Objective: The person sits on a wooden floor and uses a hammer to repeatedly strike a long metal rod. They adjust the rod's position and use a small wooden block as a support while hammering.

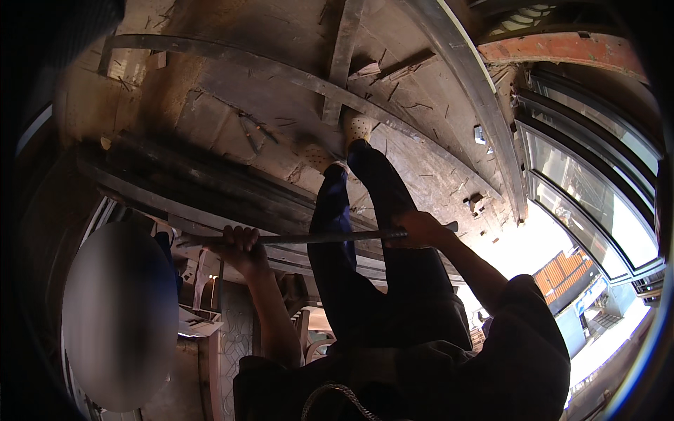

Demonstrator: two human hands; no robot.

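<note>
A long dark metal bar (316, 238) lies crosswise in front of my thighs, nearly level. My left hand (242, 247) is closed round it near its left end, with the fingers curled over the top. Toward the other end, my right hand (415, 230) grips the bar, and a short stub (451, 226) sticks out beyond it. Both my arms come from the lower part of the view. Below the bar are my dark trousers (337, 210), and my feet stand in pale perforated clogs (358, 128) on the floor.
Long metal beams (232, 52) cross the littered floor (281, 98), one running between my feet and the far side. A two-handled tool (253, 132) lies left of my feet. Framed glass panels (569, 175) lean at right; a reddish beam (562, 49) is above them. A blurred person (121, 316) is at left.
</note>
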